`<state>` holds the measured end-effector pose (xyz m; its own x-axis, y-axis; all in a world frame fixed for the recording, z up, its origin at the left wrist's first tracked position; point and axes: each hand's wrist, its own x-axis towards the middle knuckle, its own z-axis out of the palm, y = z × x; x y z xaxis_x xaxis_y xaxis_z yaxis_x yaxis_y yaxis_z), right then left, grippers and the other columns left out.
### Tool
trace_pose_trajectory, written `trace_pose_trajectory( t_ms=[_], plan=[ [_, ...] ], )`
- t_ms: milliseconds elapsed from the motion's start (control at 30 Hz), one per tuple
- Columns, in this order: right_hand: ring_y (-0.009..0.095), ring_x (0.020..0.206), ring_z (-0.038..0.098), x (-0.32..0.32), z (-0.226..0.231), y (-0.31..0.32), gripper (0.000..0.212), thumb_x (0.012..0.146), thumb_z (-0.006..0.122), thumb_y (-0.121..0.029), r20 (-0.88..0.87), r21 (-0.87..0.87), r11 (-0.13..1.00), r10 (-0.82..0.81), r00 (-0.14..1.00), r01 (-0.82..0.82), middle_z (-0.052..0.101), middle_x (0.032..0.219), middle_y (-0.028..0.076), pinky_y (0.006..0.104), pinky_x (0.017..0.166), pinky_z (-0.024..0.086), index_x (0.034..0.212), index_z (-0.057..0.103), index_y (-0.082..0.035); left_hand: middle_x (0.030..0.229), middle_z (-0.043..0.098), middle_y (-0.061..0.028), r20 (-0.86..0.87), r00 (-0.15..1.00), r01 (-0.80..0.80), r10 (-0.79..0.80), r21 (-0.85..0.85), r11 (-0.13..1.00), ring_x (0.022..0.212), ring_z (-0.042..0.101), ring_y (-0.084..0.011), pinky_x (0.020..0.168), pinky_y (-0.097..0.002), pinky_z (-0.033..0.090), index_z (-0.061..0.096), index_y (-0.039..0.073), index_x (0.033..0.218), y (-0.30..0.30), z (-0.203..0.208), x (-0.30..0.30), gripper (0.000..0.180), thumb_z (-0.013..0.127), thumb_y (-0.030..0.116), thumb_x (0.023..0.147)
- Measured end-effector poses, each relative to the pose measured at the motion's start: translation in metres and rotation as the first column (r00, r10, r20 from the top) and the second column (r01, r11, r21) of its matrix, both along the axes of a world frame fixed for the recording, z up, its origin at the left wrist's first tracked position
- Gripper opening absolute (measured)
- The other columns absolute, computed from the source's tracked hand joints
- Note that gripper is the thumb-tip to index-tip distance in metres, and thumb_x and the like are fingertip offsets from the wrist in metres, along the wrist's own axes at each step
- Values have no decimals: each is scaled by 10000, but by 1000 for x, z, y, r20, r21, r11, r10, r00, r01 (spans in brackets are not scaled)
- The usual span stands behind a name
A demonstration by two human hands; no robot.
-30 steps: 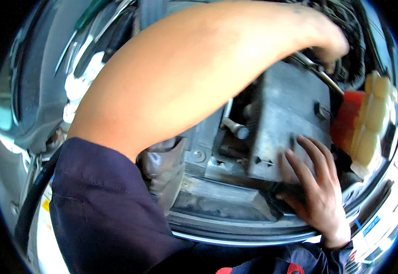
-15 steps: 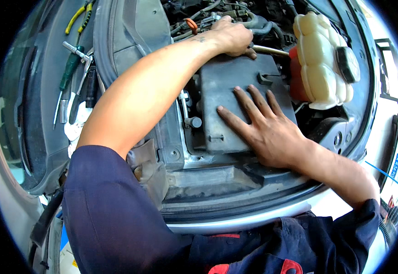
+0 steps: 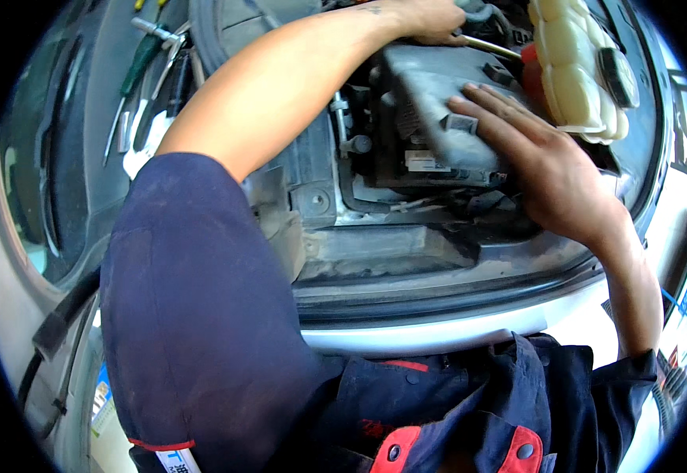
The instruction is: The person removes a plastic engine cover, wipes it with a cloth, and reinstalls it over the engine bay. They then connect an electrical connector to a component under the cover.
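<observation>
A black plastic battery cover [image 3: 438, 79] is tilted, its near edge raised and blurred. Beneath that edge shows the dark battery [image 3: 418, 173] with a pale label. My right hand [image 3: 552, 162] grips the cover's near right side, fingers stretched over the top and thumb hidden. At the cover's far edge, my left hand [image 3: 432, 20] is closed with curled fingers; what they hold is hidden. A thin metal rod [image 3: 492, 47] runs rightward from beside that hand.
A yellowed coolant tank [image 3: 572, 67] with a black cap stands right of the cover. On the left lie a green-handled screwdriver [image 3: 134, 71], a T-shaped metal tool [image 3: 158, 30] and a white rag [image 3: 145, 151]. The car's front edge [image 3: 438, 311] runs before me.
The cover's near edge has come up, uncovering the battery. My right hand has gone from lying flat on the cover to gripping its side. The whole view has shifted.
</observation>
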<state>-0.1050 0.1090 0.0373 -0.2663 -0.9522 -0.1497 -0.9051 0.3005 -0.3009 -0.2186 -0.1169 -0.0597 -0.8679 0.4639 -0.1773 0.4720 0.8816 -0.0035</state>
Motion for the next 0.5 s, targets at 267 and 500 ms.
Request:
trace_pose_trajectory(
  t_ms=[267,500],
  plan=[
    [341,1333,437,8,-2,-2,735,770,521,165,20,-81,996,-23,1000,24,431,1474,110,453,1113,379,1422,462,-169,829,705,-147,-30,999,-12,12,16,1000,773,694,-320,662,-453,543,718,61,800,4,-11,-3,329,624,375,818],
    [326,1358,411,46,6,-24,533,898,488,-33,-99,-11,998,55,994,-56,440,1439,196,447,1148,319,1424,439,-107,868,690,-191,-11,998,-67,68,77,995,819,690,-352,692,-471,551,696,26,859,-6,-8,14,260,592,262,828]
  ],
)
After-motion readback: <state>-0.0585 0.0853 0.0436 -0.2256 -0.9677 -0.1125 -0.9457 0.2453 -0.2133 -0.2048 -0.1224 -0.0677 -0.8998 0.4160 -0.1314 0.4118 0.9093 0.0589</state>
